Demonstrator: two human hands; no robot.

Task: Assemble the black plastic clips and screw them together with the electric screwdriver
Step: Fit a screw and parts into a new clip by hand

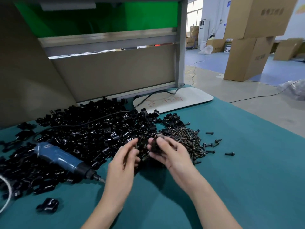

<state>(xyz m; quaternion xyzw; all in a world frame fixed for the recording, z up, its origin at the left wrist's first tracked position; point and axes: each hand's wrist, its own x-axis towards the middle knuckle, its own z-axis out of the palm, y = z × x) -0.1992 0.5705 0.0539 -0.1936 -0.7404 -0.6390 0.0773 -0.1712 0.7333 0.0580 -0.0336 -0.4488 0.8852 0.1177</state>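
Head view is showing the right hand [168,152] curling its grip round a black clip [156,147] near the middle of the table [231,162]. The left hand [127,156] is hovering just beside it (blur is hiding whether its grip holds anything). The electric screwdriver [66,160] is lying left of both, nearer the left hand, its long axis slanting toward the near edge, bit pointing at the left wrist.

Left hand [127,156] and right hand [170,151] nearly meet, fingers curled inward.
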